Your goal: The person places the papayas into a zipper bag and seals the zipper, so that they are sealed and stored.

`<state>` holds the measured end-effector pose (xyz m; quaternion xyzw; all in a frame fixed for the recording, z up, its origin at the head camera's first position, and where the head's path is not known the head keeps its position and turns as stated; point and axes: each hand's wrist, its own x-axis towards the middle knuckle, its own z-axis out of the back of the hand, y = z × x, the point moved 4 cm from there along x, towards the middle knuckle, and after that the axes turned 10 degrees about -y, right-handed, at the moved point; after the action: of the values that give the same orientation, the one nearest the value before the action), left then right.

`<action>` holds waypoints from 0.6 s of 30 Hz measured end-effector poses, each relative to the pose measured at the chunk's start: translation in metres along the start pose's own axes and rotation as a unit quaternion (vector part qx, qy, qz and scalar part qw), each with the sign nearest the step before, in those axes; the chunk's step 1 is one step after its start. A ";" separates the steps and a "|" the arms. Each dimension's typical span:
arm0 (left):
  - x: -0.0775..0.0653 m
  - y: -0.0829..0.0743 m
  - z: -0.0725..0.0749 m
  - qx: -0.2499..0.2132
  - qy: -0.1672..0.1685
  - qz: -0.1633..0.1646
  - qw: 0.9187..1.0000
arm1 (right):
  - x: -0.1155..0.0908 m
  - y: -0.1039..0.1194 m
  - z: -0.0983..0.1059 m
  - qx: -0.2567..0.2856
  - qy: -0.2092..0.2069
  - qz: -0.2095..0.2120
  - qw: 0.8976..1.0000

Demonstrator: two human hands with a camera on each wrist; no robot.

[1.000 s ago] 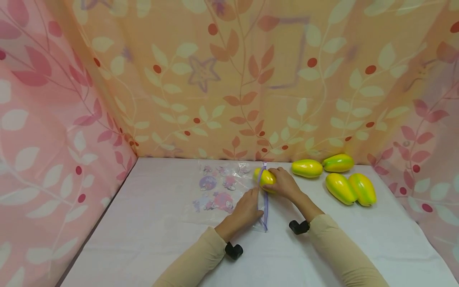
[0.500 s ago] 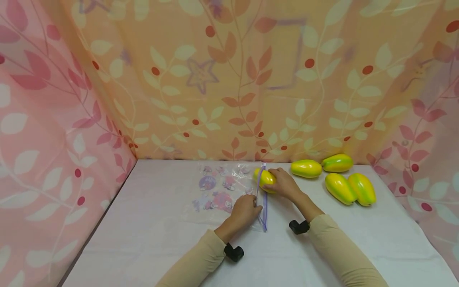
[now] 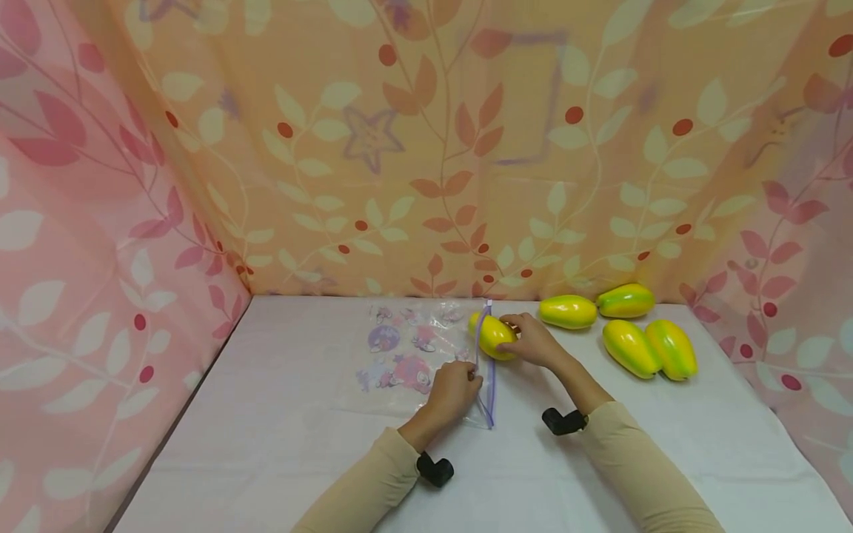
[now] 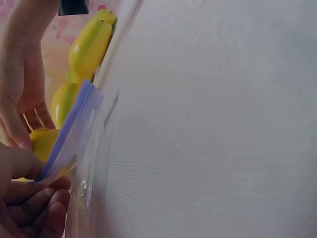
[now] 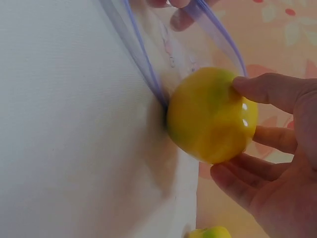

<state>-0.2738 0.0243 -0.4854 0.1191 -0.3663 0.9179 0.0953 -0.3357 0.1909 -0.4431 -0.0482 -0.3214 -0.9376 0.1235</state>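
A clear zip bag (image 3: 400, 403) with pink and purple cartoon prints lies flat, its purple zip edge (image 5: 143, 57) facing right. My left hand (image 3: 453, 392) pinches the upper layer at that edge between thumb and fingers, lifting the mouth apart. A yellow-green papaya (image 3: 494, 337) lies partway into the mouth, its front end under the clear film. My right hand (image 3: 536, 342) holds its rear end, thumb on one side and fingertips on the other, as the right wrist view shows (image 5: 213, 116). The papaya's tip shows faintly through the plastic.
Several more papayas lie at the back right: one near the right hand (image 3: 568, 312), one behind it (image 3: 626, 300), and a touching pair (image 3: 631, 349) closer to the front. A white cloth (image 3: 266, 459) covers the table. Flower-patterned curtains (image 3: 313, 185) stand behind and at both sides.
My left hand has drawn slightly back toward me along the bag's edge, its fingers more bent. My right hand has slid back a little on the papaya, so more of the fruit shows.
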 end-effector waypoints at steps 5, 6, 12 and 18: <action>-0.001 0.001 0.000 0.004 -0.003 -0.004 1.000 | 0.000 -0.003 0.001 0.031 0.014 -0.024 0.999; -0.001 0.001 0.001 0.004 -0.003 -0.005 1.000 | -0.001 -0.004 0.001 0.038 0.015 -0.033 0.999; -0.001 -0.002 0.003 0.006 -0.008 -0.021 1.000 | -0.006 -0.016 -0.003 0.087 -0.001 -0.085 0.993; -0.002 -0.002 0.004 0.000 -0.030 -0.045 0.999 | -0.011 -0.026 -0.012 0.142 -0.025 -0.128 0.981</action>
<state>-0.2705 0.0223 -0.4820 0.1632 -0.3631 0.9087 0.1255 -0.3316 0.2058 -0.4693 -0.0119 -0.4578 -0.8890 0.0003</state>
